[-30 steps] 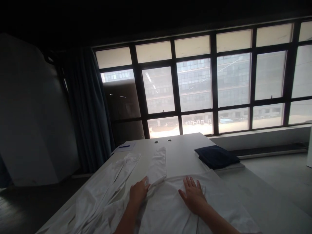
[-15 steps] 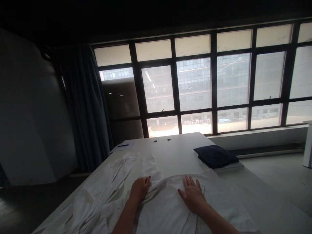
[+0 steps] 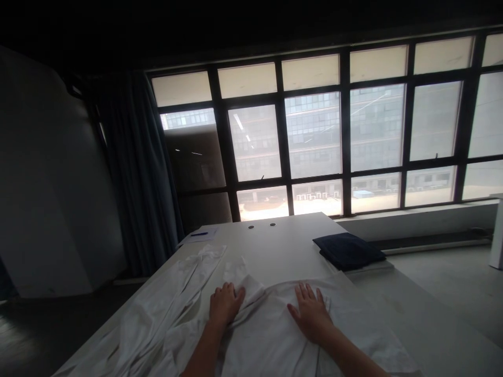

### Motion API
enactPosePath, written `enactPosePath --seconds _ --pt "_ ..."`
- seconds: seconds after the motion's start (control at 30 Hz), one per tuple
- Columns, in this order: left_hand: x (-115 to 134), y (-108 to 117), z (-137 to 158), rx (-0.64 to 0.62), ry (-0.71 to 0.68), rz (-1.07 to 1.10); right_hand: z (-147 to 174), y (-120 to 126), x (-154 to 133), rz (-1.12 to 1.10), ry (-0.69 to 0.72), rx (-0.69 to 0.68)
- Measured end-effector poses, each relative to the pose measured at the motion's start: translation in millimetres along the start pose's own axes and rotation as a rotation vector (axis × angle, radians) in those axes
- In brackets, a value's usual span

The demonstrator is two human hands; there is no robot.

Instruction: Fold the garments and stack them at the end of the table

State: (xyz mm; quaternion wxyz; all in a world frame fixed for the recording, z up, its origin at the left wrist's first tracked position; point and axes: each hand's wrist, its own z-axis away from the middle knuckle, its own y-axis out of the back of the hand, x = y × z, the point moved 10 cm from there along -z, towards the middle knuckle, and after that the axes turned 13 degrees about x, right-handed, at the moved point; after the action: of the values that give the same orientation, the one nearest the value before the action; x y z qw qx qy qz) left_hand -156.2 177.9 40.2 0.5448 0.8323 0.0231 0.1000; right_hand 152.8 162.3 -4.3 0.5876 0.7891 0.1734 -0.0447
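A white cloth garment (image 3: 271, 330) lies spread over the near part of the table, with creases running between my hands. My right hand (image 3: 312, 314) rests flat on its upper part, fingers stretched and thumb out to the side. On the garment's left side, by a raised fold, lies my left hand (image 3: 227, 303), its fingers slightly bent and the thumb apart from them. A narrow white strip of the fabric (image 3: 236, 269) reaches up beyond the left hand. To the left, more white cloth (image 3: 157, 309) lies in long, loose wrinkles.
The white table (image 3: 286, 241) runs toward the windows. A folded dark navy cloth (image 3: 348, 250) sits on its right side, on something pale and flat. A paper (image 3: 208, 236) with a blue pen (image 3: 199, 234) lies at the far left. Dark curtains (image 3: 139, 178) hang beyond.
My left hand has loosened from a closed shape and spread its fingers on the cloth. The fabric strip beyond it has shifted and folded lower. My right hand stays nearly still.
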Motion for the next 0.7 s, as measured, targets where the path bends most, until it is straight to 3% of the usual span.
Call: enactPosePath --seconds 0.17,0.47,0.6,0.7 --pt "-12 -1 -3 -0.028 0.1 -0.018 1 3 -1 -0.003 0.006 0.0" --pt "-21 9 6 0.037 0.212 -0.105 1 3 -1 0.005 0.008 -0.004" --pt "-20 28 2 0.08 0.18 0.022 1 2 0 0.007 0.008 0.005" --pt "-17 60 -11 0.178 0.175 0.163 0 0 1 0.004 0.007 0.008"
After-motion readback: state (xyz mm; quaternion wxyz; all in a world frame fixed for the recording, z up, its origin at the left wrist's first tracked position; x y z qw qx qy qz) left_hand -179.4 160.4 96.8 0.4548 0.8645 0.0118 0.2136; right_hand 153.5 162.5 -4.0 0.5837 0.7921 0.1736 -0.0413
